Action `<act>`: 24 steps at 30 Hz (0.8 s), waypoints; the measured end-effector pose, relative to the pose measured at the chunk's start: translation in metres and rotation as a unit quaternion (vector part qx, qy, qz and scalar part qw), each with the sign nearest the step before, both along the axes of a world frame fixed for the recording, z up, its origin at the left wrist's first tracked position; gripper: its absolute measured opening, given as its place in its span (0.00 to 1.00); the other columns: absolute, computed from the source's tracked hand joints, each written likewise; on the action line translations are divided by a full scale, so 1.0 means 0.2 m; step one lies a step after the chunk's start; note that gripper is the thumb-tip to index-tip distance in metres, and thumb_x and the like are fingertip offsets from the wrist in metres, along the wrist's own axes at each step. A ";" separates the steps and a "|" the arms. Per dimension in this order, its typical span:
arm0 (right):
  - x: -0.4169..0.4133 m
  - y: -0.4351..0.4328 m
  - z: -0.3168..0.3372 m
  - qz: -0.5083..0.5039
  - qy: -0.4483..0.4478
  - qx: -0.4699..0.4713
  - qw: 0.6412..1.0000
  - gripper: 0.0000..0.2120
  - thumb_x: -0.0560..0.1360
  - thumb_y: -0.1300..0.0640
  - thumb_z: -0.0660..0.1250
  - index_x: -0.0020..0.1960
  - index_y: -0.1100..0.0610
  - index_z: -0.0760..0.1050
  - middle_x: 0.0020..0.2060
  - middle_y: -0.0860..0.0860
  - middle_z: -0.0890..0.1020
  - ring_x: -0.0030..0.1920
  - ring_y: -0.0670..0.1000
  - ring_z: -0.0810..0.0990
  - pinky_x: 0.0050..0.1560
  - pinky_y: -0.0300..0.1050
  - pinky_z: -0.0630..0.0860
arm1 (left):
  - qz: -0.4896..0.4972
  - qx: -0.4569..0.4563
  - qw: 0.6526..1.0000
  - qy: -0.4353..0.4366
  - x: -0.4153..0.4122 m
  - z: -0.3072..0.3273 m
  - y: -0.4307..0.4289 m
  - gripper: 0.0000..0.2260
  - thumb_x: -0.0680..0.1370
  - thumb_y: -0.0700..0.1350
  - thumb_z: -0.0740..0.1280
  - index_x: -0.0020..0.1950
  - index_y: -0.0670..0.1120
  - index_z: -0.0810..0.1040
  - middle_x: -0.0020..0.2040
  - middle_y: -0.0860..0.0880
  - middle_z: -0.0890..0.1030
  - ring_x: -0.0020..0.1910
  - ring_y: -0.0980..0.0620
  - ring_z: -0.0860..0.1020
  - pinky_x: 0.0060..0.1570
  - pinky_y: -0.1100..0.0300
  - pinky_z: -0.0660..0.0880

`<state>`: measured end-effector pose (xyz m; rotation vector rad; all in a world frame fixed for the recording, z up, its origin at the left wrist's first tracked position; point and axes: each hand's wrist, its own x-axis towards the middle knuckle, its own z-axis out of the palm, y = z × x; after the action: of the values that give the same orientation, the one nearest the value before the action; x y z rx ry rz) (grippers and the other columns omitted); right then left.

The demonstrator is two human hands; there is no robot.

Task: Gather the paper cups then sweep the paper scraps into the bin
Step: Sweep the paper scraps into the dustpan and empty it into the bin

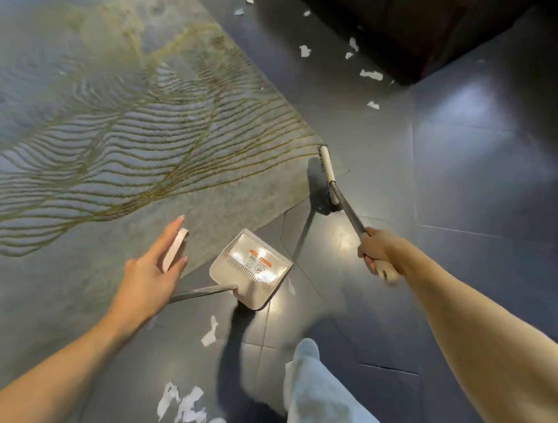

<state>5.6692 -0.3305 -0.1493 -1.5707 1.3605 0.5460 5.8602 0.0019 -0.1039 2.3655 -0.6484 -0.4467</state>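
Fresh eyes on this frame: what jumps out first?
Two bare arms reach in: the right hand grips a broom at the corner of the rug, and the left hand is open at the handle of the dustpan. White paper scraps litter the dark floor, both nearest the camera and along the brown furniture.

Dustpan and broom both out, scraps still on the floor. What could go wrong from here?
1. The left hand lays straight fingers against the dustpan handle rather than wrapping it, so the dustpan may tip or drop.
2. The broom head sits at the edge of the rug; a stroke could push scraps onto it.
3. Paper scraps lie by the feet, where they are easily stepped on or missed.
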 end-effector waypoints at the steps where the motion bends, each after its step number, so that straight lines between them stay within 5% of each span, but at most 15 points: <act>1: 0.01 -0.01 -0.03 0.006 0.007 0.015 1.000 0.14 0.76 0.66 0.57 0.60 0.61 0.70 0.33 0.56 0.76 0.25 0.50 0.71 0.32 0.44 0.73 | 0.004 -0.001 1.000 0.003 0.00 0.00 0.00 0.32 0.77 0.41 0.69 0.67 0.73 0.61 0.66 0.54 0.76 0.53 0.57 0.77 0.50 0.82 0.61; 5: 0.01 0.03 -0.03 0.121 0.041 0.040 0.991 0.17 0.71 0.66 0.58 0.59 0.56 0.69 0.27 0.54 0.76 0.26 0.50 0.72 0.36 0.46 0.73 | -0.010 0.002 1.000 0.000 0.02 0.03 0.04 0.33 0.76 0.39 0.70 0.68 0.70 0.62 0.64 0.60 0.71 0.64 0.58 0.69 0.54 0.86 0.57; 9: -0.01 0.15 0.05 0.142 0.057 0.077 0.985 0.27 0.70 0.67 0.59 0.69 0.56 0.65 0.34 0.57 0.77 0.32 0.51 0.73 0.40 0.45 0.73 | -0.023 -0.012 1.000 0.007 0.03 0.06 0.13 0.33 0.75 0.38 0.71 0.67 0.70 0.63 0.62 0.59 0.73 0.60 0.69 0.66 0.54 0.86 0.57; 15: -0.13 0.59 0.18 0.062 0.077 0.123 0.987 0.32 0.74 0.66 0.60 0.75 0.47 0.59 0.34 0.55 0.76 0.24 0.46 0.71 0.24 0.38 0.71 | -0.034 -0.040 0.999 0.010 0.04 0.09 0.51 0.34 0.75 0.38 0.71 0.66 0.71 0.63 0.58 0.69 0.71 0.53 0.82 0.62 0.51 0.87 0.58; 19: -0.24 1.16 0.22 0.100 0.087 0.100 0.986 0.24 0.76 0.64 0.59 0.70 0.51 0.64 0.40 0.57 0.77 0.27 0.48 0.72 0.30 0.40 0.74 | -0.052 -0.059 0.997 0.010 0.03 0.14 0.93 0.33 0.75 0.37 0.71 0.66 0.71 0.63 0.60 0.65 0.71 0.56 0.76 0.63 0.50 0.86 0.59; 24: -0.32 1.90 0.24 0.099 0.070 0.100 0.988 0.26 0.76 0.64 0.58 0.72 0.51 0.61 0.51 0.61 0.79 0.37 0.52 0.74 0.47 0.49 0.78 | -0.027 -0.068 0.997 0.026 -0.03 0.19 1.54 0.32 0.75 0.37 0.70 0.67 0.68 0.65 0.57 0.59 0.75 0.51 0.73 0.71 0.46 0.86 0.61</act>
<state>5.6052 0.0492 -0.1019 -1.5323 1.2162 0.9011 5.8550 0.3100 -0.0651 2.2052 -0.6974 -0.4715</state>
